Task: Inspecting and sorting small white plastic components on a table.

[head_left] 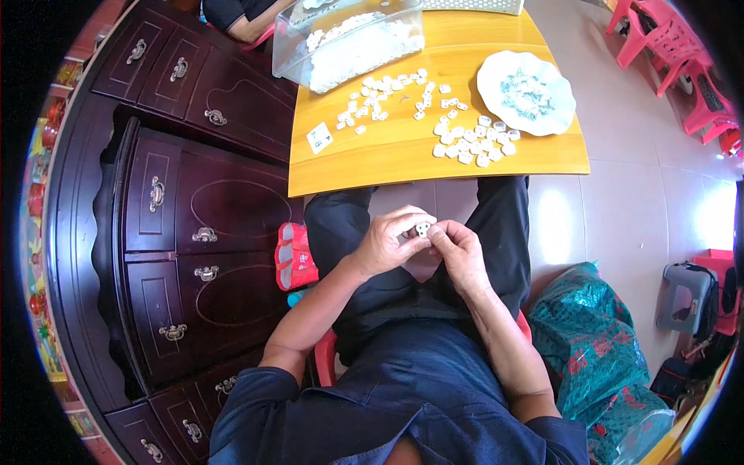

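Above my lap, just off the table's near edge, my left hand (pixel 387 242) pinches a small white plastic piece with dark holes (pixel 422 229). The fingertips of my right hand (pixel 459 249) are closed together at the piece's right side. Whether they grip something tiny of their own is too small to see. On the wooden table (pixel 349 170) lie several similar white pieces (pixel 473 144) in a close cluster at the right. Smaller white pieces (pixel 376 101) are scattered further left. A scalloped white plate (pixel 492 74) holds a heap of small pale bluish bits (pixel 528 94).
A clear plastic bin (pixel 356 50) with many white parts stands at the table's far left. Nearby lies a small printed card (pixel 319 138). Dark wooden cabinets (pixel 225 170) line my left, beside a red bag (pixel 294 256). A green sack (pixel 589 341) sits at my right.
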